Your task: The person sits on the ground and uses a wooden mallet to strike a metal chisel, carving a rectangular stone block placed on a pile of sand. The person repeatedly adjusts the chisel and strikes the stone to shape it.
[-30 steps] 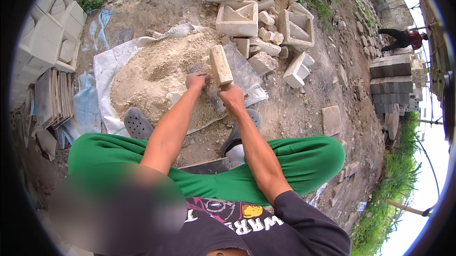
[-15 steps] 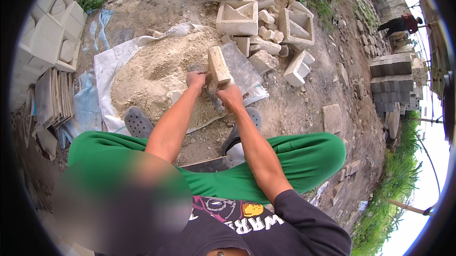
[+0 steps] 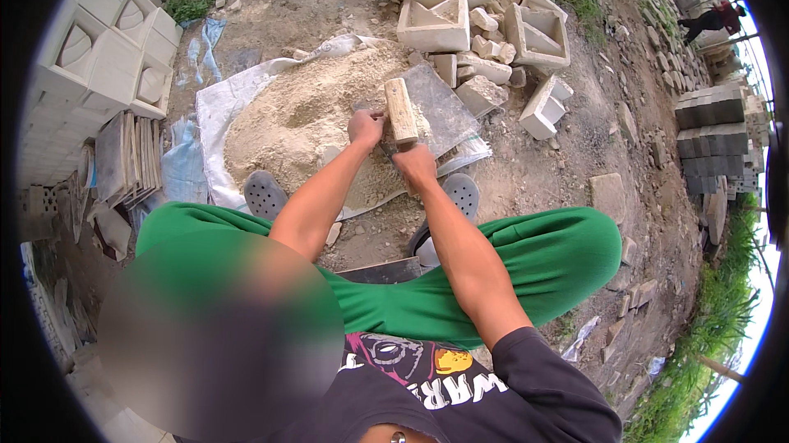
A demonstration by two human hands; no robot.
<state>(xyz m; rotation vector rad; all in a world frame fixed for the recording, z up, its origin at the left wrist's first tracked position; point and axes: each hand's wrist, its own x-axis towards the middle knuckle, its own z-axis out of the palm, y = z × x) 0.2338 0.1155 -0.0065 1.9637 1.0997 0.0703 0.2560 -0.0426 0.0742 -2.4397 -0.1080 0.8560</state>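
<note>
The right hand (image 3: 417, 167) gripped a wooden mallet (image 3: 401, 110) at the frame's upper middle; the left hand (image 3: 365, 128) curled beside it (around what, I couldn't tell), near pale powder (image 3: 288, 106).

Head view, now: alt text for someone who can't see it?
A person's right hand grips a wooden mallet; the left hand is beside it, its hold unclear. Below, a pale powder heap lies on a white sheet, with cream hollow blocks and rubble beyond.
</note>
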